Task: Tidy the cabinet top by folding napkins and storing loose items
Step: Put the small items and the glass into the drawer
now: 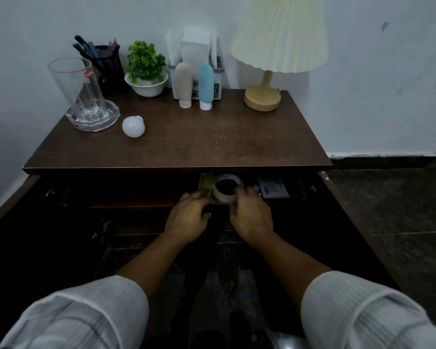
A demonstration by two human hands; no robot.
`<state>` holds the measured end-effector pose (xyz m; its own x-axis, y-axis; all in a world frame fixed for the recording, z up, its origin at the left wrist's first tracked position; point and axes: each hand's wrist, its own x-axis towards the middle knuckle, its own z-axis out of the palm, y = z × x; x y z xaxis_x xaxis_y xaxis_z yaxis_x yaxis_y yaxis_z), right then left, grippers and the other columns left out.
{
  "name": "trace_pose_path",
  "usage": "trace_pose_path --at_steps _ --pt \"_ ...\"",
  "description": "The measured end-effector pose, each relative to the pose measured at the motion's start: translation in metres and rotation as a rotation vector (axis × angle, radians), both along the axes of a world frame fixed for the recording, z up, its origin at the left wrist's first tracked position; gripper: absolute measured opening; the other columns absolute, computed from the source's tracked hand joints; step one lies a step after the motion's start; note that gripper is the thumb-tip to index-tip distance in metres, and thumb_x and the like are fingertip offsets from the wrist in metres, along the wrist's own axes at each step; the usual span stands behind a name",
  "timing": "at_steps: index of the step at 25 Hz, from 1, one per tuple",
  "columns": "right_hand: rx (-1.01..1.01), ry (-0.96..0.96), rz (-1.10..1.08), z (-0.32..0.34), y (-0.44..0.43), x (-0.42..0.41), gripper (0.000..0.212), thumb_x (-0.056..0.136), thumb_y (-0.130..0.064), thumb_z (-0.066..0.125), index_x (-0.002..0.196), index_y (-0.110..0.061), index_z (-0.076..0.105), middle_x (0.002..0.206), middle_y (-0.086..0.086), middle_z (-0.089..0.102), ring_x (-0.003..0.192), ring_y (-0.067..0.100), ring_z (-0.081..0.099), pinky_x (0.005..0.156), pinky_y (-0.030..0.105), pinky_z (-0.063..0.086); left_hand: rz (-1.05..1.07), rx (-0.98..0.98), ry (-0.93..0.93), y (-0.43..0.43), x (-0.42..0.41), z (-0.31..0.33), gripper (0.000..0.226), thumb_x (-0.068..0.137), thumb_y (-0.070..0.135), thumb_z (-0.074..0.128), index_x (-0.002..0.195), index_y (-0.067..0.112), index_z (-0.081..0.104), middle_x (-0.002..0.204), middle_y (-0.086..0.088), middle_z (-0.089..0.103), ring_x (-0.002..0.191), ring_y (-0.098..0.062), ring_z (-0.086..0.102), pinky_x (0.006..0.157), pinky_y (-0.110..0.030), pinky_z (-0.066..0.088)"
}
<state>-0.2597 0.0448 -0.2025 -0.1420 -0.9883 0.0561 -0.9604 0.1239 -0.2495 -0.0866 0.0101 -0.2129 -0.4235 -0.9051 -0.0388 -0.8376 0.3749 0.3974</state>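
Both hands in open drawer [141,197] under desk [176,144]. Left hand [188,217] grip curled at left side of tape roll [227,188]; right hand [251,214] grip closed on roll's right rim. Yellow item [205,184] just left of roll, box [272,188] just right. Beyond roll on desk: bulb [133,126], glass [77,90] in ashtray [93,116]. Farthest back: bottles [194,84], napkins [195,47] in holder, lamp [275,54].

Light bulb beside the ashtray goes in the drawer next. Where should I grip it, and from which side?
Take the light bulb by its round globe, fingers cupped from above and the front. It lies on its side, base toward the back right, close to the glass ashtray on its left, so the front and right look freest.
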Motion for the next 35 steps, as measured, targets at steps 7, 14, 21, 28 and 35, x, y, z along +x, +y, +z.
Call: trace_pose_path --at_steps 7,14,21,28,35 --pt "0.04 0.208 0.286 -0.008 0.01 0.007 0.045 0.082 -0.015 0.06 0.127 -0.011 0.057 0.141 0.012 0.047 0.118 0.036 0.052 0.089 0.044 0.051 0.045 -0.112 -0.107 0.008 0.009 -0.006 0.043 0.097 0.033 0.051 0.138 0.021 0.056 0.141 0.003 0.057 0.122 -0.022 0.05 0.096 -0.037 0.048" --pt "0.137 0.165 0.242 -0.008 0.008 0.003 0.067 0.083 -0.016 0.061 0.147 -0.013 0.039 0.164 0.008 0.022 0.133 0.039 0.041 0.104 0.048 0.045 -0.015 -0.106 -0.253 0.003 -0.005 -0.006 0.048 0.102 0.039 0.039 0.148 0.027 0.044 0.158 0.008 0.038 0.135 -0.027 0.038 0.109 -0.046 0.033" --pt "0.138 0.173 0.197 -0.011 0.008 -0.001 0.069 0.085 -0.019 0.061 0.148 -0.011 0.036 0.167 0.01 0.017 0.141 0.038 0.035 0.107 0.046 0.042 -0.041 -0.047 -0.236 -0.004 -0.016 -0.009 0.055 0.101 0.044 0.039 0.152 0.024 0.037 0.164 0.006 0.028 0.144 -0.03 0.027 0.114 -0.05 0.026" --pt "0.195 0.163 0.224 0.004 0.016 -0.003 0.063 0.088 -0.021 0.058 0.147 -0.011 0.038 0.167 0.01 0.014 0.142 0.04 0.033 0.101 0.046 0.047 -0.053 0.012 -0.196 0.007 -0.011 0.003 0.062 0.1 0.047 0.043 0.156 0.023 0.029 0.164 0.002 0.026 0.146 -0.029 0.025 0.117 -0.051 0.025" --pt "0.109 -0.003 0.279 0.058 0.041 0.017 0.026 0.091 -0.026 0.055 0.113 -0.014 0.058 0.12 0.01 0.057 0.108 0.033 0.058 0.079 0.042 0.053 -0.139 0.167 -0.318 0.031 0.015 0.087 0.048 0.095 0.05 0.052 0.136 0.025 0.056 0.141 -0.004 0.054 0.129 -0.027 0.049 0.104 -0.046 0.043"
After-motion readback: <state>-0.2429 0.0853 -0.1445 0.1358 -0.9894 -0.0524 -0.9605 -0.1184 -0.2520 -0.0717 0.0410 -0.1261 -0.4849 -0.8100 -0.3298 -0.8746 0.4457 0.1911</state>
